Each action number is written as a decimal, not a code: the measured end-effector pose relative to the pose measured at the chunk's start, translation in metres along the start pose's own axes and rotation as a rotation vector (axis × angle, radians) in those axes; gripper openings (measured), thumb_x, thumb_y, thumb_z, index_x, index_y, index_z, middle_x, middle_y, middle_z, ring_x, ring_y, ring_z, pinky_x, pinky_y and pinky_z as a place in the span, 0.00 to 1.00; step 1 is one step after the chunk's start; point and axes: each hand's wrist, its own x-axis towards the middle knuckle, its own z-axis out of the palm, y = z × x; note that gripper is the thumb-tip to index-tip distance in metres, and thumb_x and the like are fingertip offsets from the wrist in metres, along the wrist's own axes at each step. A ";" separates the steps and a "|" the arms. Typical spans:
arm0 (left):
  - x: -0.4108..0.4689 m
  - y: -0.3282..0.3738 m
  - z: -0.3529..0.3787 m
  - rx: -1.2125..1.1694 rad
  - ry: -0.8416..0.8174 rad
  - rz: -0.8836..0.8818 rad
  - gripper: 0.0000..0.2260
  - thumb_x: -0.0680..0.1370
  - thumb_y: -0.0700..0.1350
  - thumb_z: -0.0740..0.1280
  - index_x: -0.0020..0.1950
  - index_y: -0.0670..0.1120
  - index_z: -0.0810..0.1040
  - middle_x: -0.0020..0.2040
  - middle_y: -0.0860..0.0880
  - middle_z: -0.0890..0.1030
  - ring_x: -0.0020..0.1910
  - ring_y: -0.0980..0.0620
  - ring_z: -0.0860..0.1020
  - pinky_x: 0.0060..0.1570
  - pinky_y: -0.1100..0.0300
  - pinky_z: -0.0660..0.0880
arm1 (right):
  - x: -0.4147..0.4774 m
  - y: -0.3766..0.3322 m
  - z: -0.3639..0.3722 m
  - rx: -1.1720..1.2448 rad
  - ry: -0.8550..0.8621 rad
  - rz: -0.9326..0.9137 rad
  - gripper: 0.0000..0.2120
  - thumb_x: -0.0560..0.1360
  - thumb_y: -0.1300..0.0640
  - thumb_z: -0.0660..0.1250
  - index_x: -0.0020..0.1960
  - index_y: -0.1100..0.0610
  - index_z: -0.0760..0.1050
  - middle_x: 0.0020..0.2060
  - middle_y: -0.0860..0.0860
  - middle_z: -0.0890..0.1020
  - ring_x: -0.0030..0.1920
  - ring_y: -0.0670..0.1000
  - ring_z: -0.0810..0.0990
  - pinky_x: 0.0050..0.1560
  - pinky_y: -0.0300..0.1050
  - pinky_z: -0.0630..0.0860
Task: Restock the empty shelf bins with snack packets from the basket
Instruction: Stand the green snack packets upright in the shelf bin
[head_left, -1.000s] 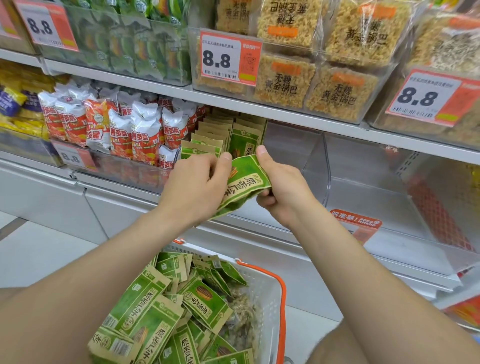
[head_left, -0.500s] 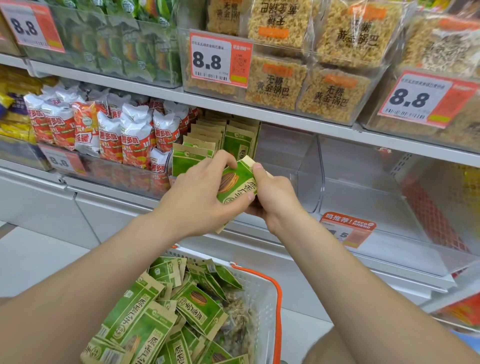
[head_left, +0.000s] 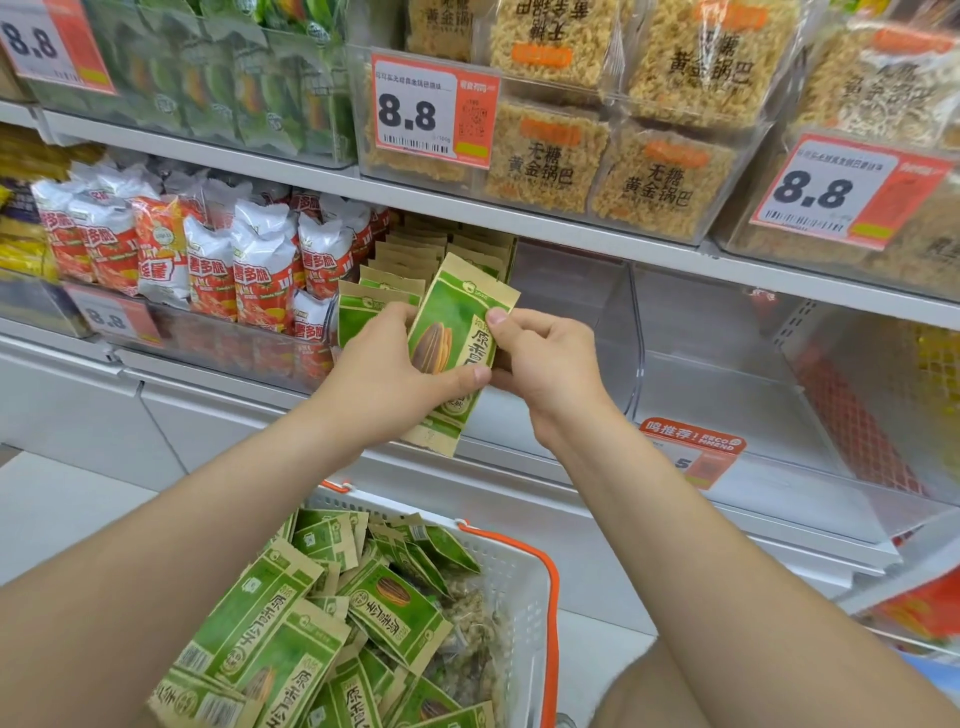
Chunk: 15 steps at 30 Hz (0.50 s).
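Both hands are on one green packet. The left hand grips its lower half with the thumb across the front, and the right hand pinches the right edge, thumb up near the top. The packet is nearly upright, leaning a bit to the right. It's got a striped sunflower seed drawn on it and "原香" down the side.

It's held right in front of the shelf bin where a row of the same packets already stands. The clear bin just to the right has nothing in it, and the next bin has an orange tag reading "鸣推荐! RECOMMEND".

Down below is the white basket with orange trim, holding a messy pile of loose packets of the same green kind.

Left of the row are red-and-white bags, lettering looks like "薯多脆". The shelf above has clear packs marked "无糖 黄金锅巴". There's an "8.8" price card in front of them and another "8.8" card further right.
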 end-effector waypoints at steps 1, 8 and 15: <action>0.000 0.000 0.002 -0.070 -0.023 -0.018 0.22 0.72 0.54 0.81 0.61 0.53 0.78 0.52 0.57 0.85 0.50 0.60 0.83 0.53 0.54 0.82 | 0.000 0.001 0.000 -0.008 -0.010 -0.006 0.11 0.83 0.60 0.68 0.49 0.66 0.84 0.44 0.61 0.88 0.45 0.59 0.88 0.45 0.53 0.86; 0.003 0.002 0.006 -0.190 0.114 -0.084 0.25 0.68 0.52 0.84 0.60 0.51 0.78 0.50 0.54 0.86 0.48 0.57 0.84 0.48 0.55 0.82 | 0.006 0.006 -0.002 -0.280 -0.153 -0.011 0.21 0.80 0.43 0.71 0.47 0.63 0.85 0.42 0.56 0.88 0.43 0.51 0.86 0.52 0.53 0.86; 0.007 -0.002 0.012 -0.155 0.101 -0.007 0.33 0.73 0.45 0.80 0.70 0.50 0.65 0.58 0.57 0.80 0.53 0.64 0.81 0.48 0.68 0.76 | 0.006 0.000 -0.013 -0.217 -0.321 0.057 0.12 0.83 0.54 0.69 0.59 0.62 0.83 0.52 0.62 0.87 0.50 0.63 0.88 0.52 0.56 0.86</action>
